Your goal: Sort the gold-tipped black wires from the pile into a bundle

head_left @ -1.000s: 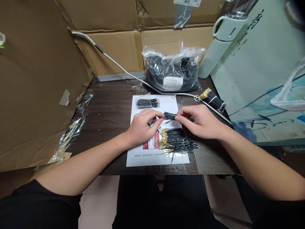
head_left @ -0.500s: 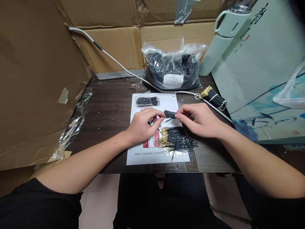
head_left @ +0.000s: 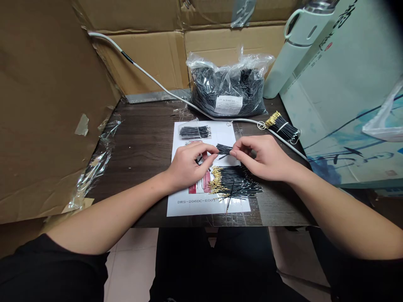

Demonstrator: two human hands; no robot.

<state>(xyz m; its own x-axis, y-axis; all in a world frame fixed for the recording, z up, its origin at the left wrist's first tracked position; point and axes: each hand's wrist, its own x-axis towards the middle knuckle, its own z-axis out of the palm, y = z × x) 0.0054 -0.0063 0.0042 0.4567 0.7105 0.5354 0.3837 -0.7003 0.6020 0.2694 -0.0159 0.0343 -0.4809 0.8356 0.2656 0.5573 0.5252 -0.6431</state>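
A small bundle of short black wires (head_left: 224, 149) lies between my two hands, above the printed sheet. My right hand (head_left: 260, 157) pinches its right end between thumb and fingers. At the left end, the thumb and index fingertip of my left hand (head_left: 189, 163) are closed together on the wire ends; how many wires they grip is too small to tell. Just below, a flat pile of black wires with gold terminals (head_left: 237, 182) lies across the sheet (head_left: 181, 209), one wire slanting over the others.
Behind my left hand sits a clear plastic container of black wires (head_left: 195, 131). A tied bundle with gold ends (head_left: 281, 126) lies right, beside a white cable (head_left: 157, 82). At the back stand a bag of black pieces (head_left: 204, 90) and a pale green bottle (head_left: 288, 61). Cardboard walls (head_left: 147, 63) enclose the table.
The view has tilted very slightly. Both hands keep their grip on the wire bundle, with the right fingertips shifted a touch to the left.
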